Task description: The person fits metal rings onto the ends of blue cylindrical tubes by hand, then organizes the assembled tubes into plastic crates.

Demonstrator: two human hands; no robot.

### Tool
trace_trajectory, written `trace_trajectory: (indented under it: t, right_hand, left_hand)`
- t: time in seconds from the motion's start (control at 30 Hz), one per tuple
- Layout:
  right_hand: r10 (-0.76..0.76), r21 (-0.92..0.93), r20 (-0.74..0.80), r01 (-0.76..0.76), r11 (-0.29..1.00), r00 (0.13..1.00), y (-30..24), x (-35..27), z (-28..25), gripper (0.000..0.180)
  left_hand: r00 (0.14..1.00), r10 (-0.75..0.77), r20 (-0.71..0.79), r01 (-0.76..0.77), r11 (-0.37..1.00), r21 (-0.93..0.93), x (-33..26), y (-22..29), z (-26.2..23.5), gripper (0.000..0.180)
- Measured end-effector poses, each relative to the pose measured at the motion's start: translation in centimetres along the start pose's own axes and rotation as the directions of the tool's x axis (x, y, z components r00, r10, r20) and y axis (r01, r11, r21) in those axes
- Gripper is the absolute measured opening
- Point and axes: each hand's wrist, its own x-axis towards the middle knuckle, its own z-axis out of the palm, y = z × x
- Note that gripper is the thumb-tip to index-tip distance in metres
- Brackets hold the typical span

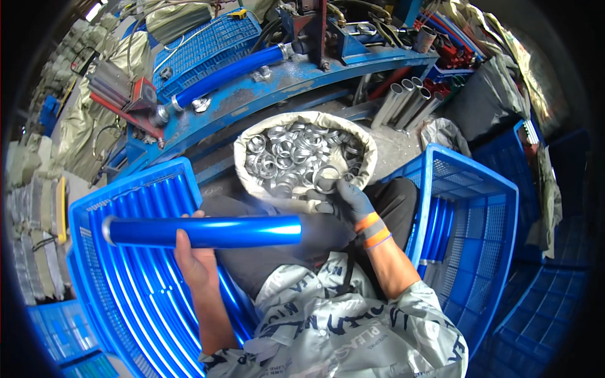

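Observation:
A shiny blue metal tube (252, 231) lies level across my lap, with a silver ring at its left end. My bare left hand (196, 255) is closed around it near the middle. On my right hand (354, 200) is a dark grey glove with an orange-striped cuff. Its fingers pinch a silver metal ring (326, 178) at the near right rim of a round, cloth-lined container (244, 179). Inside lie many loose silver rings (283, 148), heaped together. The tube's right end and the glove are apart.
Rows of blue tubes fill the left blue crate (82, 220); more lie in the right crate (504, 217). Ahead stands a blue metal bench (252, 104) with another blue tube (233, 74) clamped along it. Bare metal pipes (403, 101) stand at the far right.

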Motion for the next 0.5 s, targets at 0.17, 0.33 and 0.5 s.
trace_trajectory:
  t: [0.17,0.33,0.5]
  right_hand:
    - [-0.023,-0.112,0.174,0.043,0.993,0.984,-0.6,-1.0,0.9,0.048]
    - [-0.155,-0.701,0.241,0.282,0.654,0.958,-2.9,-2.5,6.1,0.088]
    - [-0.195,-0.209,0.237,0.246,0.946,0.952,-1.7,-2.2,7.2,0.102]
  left_hand:
    - [0.997,-0.072,-0.009,0.070,0.987,-0.141,-1.1,-2.2,2.1,0.055]
    - [0.999,-0.016,-0.031,0.014,0.997,-0.076,-1.4,-2.6,3.5,0.055]
    - [1.000,-0.025,0.008,0.026,0.999,-0.048,-1.8,-2.7,2.9,0.051]
